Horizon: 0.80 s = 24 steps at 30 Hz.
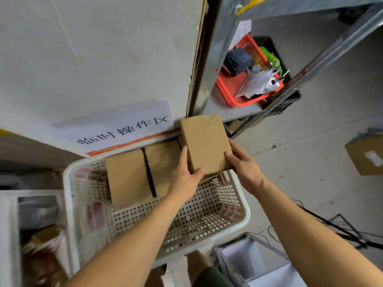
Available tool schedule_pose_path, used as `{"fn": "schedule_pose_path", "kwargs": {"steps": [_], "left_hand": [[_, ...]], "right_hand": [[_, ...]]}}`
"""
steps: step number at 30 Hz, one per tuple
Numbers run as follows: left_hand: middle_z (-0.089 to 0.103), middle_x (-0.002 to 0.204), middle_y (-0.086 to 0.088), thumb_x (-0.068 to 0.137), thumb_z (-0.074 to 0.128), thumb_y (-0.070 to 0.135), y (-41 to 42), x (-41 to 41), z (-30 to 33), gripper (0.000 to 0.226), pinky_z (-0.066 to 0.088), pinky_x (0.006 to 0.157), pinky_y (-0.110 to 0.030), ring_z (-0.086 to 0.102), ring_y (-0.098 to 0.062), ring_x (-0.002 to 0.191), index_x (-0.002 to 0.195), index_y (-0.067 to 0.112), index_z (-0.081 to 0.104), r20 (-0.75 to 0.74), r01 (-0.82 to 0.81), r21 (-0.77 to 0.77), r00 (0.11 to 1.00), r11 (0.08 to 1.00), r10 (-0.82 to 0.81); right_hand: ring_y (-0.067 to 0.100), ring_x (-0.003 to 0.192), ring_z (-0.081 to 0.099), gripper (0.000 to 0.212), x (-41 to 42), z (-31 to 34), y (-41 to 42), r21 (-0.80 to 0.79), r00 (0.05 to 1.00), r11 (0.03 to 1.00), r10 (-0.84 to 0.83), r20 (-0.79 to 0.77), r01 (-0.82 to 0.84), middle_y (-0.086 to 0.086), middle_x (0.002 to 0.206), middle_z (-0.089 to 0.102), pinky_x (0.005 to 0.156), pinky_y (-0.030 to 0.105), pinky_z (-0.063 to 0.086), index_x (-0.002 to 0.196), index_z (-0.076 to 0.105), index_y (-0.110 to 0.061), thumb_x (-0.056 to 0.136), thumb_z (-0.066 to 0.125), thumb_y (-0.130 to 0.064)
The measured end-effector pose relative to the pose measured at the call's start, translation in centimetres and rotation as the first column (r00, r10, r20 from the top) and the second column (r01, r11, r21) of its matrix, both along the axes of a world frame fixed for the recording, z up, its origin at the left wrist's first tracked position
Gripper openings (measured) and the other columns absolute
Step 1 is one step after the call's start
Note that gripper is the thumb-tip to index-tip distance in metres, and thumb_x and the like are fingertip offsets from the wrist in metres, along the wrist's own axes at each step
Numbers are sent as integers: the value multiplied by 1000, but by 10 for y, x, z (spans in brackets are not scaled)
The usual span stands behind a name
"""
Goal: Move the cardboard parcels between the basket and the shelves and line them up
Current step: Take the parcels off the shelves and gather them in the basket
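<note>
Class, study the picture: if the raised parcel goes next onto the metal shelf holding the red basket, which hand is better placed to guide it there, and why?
Probably the right hand: it grips the raised parcel on the side nearer the metal shelf. The left hand holds the side facing the white basket.

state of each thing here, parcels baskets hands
held cardboard parcel: lifted, gripped by both hands, over the basket's far right corner
left hand: grips the parcel's near left corner
right hand: grips the parcel's right edge
two cardboard parcels: side by side in the basket
white perforated basket: open, near half bare
red basket: on the metal shelf, holding bags
</note>
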<state>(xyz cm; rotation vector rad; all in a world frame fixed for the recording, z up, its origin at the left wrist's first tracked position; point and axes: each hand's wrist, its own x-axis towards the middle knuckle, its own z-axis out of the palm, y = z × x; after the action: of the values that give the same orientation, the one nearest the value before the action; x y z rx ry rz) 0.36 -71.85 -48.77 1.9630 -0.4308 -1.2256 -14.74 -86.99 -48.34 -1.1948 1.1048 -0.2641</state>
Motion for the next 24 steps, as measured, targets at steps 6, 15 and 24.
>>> {"fn": "schedule_pose_path", "kwargs": {"steps": [6,15,24], "left_hand": [[52,126,13,99,70,34,-1,-2,3,94,45,71,-18,49,8,85,164,48,3,12,43,8,999,999,-43],[50,157,-2,105,61,38,25,28,35,60,43,102,-26,54,-17,137,159,25,40,88,136,6,987,991,-136],[69,133,6,105,57,42,131,86,96,39,46,96,-21,62,-6,116,141,25,62,370,167,-16,917,986,-150]], "right_hand": [[14,140,54,48,-1,0,-2,-45,996,997,64,-59,-67,-10,150,60,120,41,43,154,51,-36,109,55,-18],[10,113,65,51,19,47,37,-343,937,932,-10,-349,-117,-2,140,62,97,28,57,153,53,-25,104,67,-29],[7,124,58,43,74,120,133,-466,883,774,251,-396,-429,-5,140,66,113,39,48,145,61,-24,103,67,-33]]}}
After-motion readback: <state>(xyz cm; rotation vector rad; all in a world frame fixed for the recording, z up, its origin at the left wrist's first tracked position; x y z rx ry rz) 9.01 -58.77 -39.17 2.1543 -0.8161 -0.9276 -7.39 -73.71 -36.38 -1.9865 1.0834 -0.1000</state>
